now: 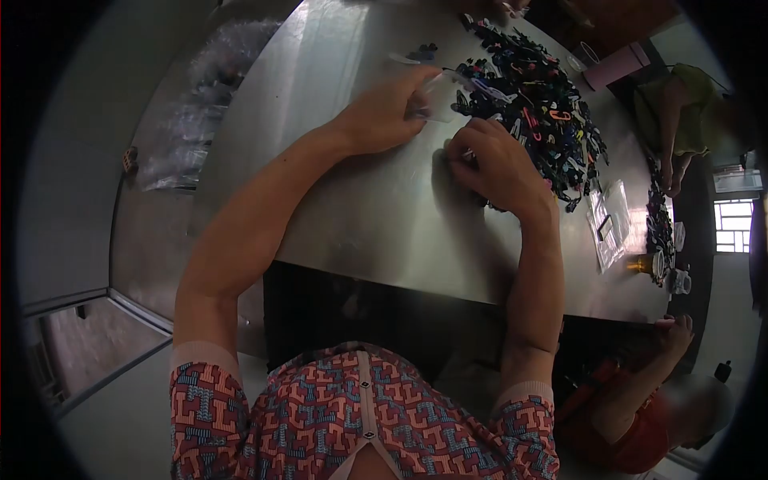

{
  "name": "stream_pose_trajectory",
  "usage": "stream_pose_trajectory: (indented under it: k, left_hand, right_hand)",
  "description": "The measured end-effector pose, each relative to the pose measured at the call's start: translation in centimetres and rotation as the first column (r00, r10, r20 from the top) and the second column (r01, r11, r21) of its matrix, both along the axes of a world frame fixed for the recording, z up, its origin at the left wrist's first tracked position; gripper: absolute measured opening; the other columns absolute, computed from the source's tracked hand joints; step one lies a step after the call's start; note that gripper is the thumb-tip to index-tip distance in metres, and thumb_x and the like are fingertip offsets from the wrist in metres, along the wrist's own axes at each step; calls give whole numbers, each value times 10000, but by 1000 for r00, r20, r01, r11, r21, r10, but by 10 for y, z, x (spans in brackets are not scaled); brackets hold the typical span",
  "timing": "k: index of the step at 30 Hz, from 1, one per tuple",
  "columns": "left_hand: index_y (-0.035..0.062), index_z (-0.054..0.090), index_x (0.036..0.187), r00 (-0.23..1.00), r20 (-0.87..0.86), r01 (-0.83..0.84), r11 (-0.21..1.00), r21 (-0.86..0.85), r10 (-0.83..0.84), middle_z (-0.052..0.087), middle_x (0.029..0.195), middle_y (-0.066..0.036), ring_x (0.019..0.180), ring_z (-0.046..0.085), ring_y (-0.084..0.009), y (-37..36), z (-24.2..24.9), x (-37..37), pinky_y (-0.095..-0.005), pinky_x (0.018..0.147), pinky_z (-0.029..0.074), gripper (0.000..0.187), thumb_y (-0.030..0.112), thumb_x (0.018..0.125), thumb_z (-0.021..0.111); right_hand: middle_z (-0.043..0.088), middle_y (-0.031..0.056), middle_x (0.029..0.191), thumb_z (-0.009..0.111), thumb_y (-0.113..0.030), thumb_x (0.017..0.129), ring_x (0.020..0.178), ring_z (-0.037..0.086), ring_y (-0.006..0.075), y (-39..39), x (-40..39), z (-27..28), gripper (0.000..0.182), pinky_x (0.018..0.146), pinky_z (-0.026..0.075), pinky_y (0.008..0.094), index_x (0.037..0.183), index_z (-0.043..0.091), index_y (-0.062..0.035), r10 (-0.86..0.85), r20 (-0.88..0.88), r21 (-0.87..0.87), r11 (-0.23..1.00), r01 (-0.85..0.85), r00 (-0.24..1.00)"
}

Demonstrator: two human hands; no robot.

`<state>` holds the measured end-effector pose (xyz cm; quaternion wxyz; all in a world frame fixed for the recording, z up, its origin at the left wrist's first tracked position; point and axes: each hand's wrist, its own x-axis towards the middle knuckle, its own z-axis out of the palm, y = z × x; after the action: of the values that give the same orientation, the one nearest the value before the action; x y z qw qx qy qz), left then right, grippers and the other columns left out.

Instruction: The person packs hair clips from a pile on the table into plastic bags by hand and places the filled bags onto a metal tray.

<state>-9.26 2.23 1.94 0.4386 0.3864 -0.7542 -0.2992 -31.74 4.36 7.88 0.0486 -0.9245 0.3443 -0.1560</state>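
Note:
My left hand [394,110] is closed on the edge of a small clear plastic bag [438,98], which sticks out to the right of its fingertips. Just right of the bag, my right hand [500,164] is over the metal table, its fingers curled and pinched together. Whatever those fingers may hold is too small or hidden to make out. Beyond and beside the right hand spreads a large heap of hair clips [552,116], mostly dark with some pink, orange and white ones. A few dark clips [428,53] lie apart, above my left hand.
Flat plastic bags [610,228] lie right on the metal table [360,232], near a cup of amber liquid [645,264]. A pink tumbler [616,66] is at the far side. Clear packed bags [188,120] are at left. Other people [632,408] sit along the right side.

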Motion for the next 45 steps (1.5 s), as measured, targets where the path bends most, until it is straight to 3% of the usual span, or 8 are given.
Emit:
stream_pose_trajectory:
  k: [9, 20, 25, 27, 31, 33, 36, 45]
  left_hand:
    - [53, 388, 1418, 1000, 12, 8, 1000, 29, -9, 653, 1045, -143, 963, 640, -292, 1, 2, 0, -389, 873, 497, 669, 85, 802, 646]
    - [52, 386, 1427, 999, -22, 28, 1000, -1, -28, 671, 995, -110, 881, 617, -241, -2, -3, 0, -348, 823, 492, 684, 66, 791, 637]
    - [77, 376, 1455, 1000, -8, 5, 1000, -14, -5, 683, 972, -63, 806, 589, -182, -2, -2, 0, -317, 782, 489, 707, 66, 798, 638]
    - [39, 385, 1420, 998, -44, 42, 996, 75, -39, 653, 1037, -152, 957, 643, -266, 1, 3, 0, -369, 878, 498, 679, 61, 794, 648]
    - [28, 386, 1414, 999, -34, 25, 999, 40, -23, 650, 1036, -151, 964, 641, -257, 1, -1, -1, -366, 881, 500, 667, 56, 799, 644]
    - [18, 381, 1412, 998, -37, 49, 999, 5, -49, 652, 1028, -142, 965, 638, -248, 1, -1, -1, -360, 879, 500, 665, 56, 802, 643]
    - [12, 378, 1410, 992, -45, 122, 990, 66, -119, 656, 1025, -131, 958, 635, -236, 6, 4, -4, -350, 869, 501, 670, 54, 799, 648]
    - [44, 390, 1410, 925, -247, 303, 953, 21, -289, 653, 967, -90, 890, 623, -173, 7, 0, -17, -313, 803, 503, 655, 14, 810, 652]
  right_hand:
    - [651, 94, 854, 664, -88, 813, 821, 638, 278, -5, -8, 12, 178, 725, 516, 387, 987, 690, -63, -153, 47, 307, 943, 131, 987]
    - [641, 74, 861, 689, -87, 765, 915, 604, 272, 18, 14, 18, 119, 783, 498, 390, 881, 708, -70, -126, -297, -113, 989, 97, 946]
    - [641, 88, 871, 664, -86, 761, 859, 607, 287, 15, 9, 16, 90, 761, 497, 411, 840, 679, -45, -106, -210, -55, 994, 97, 972]
    - [633, 92, 876, 668, -83, 766, 835, 610, 291, 11, 7, 18, 103, 748, 502, 404, 856, 668, -33, -113, -189, -8, 994, 113, 976]
    - [626, 33, 863, 697, -45, 828, 757, 618, 140, 4, -4, 30, 114, 681, 498, 287, 930, 652, -22, -133, 230, 276, 959, 67, 964]
    - [643, -21, 881, 709, -11, 863, 795, 574, 22, 8, -1, 35, 145, 696, 465, 188, 998, 661, -33, -276, 558, 455, 891, -10, 783]
    - [657, -9, 873, 713, -2, 861, 791, 584, 32, 12, 19, 26, 170, 720, 465, 177, 1021, 663, -34, -226, 844, 363, 909, -207, 487]
    - [571, -29, 923, 729, -4, 853, 744, 440, 19, 0, 29, 0, 127, 649, 378, 166, 973, 729, -45, -160, 842, 237, 968, -87, 516]
